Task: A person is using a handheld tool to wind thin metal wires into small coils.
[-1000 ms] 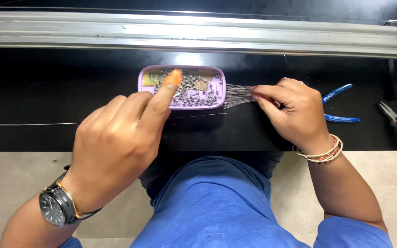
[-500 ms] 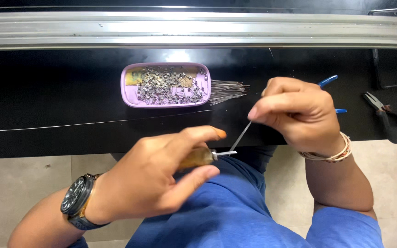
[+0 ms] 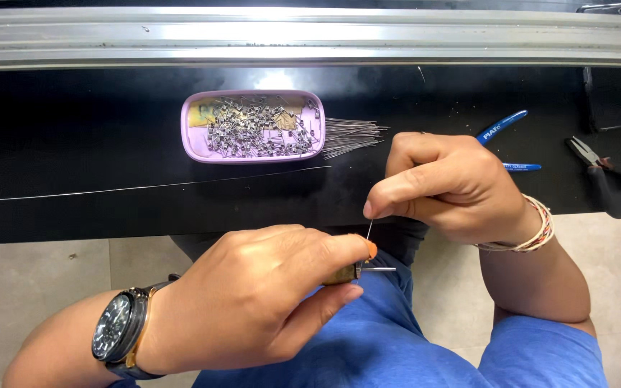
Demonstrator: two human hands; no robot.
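Note:
My left hand (image 3: 260,294), with a dark wristwatch (image 3: 120,338) on its wrist, grips a small wooden-handled tool (image 3: 344,274) whose thin metal tip points right. My right hand (image 3: 451,187), wearing bracelets, pinches a fine wire pin (image 3: 369,230) between thumb and forefinger, its lower end meeting the tool's tip. Both hands hover over my lap in blue clothing, just in front of the black table edge. A pink oval tray (image 3: 188,133) full of small bent metal pins sits on the table beyond.
A fan of straight thin wires (image 3: 350,136) lies right of the tray. Blue-handled pliers (image 3: 501,126) sit behind my right hand, dark-handled pliers (image 3: 598,169) farther right. One long wire (image 3: 145,187) stretches across the black table. A metal rail (image 3: 310,36) runs along the back.
My left hand left the tray and came down to my lap with the tool. My right hand drew a wire pin from the table and brought it to the tool's tip.

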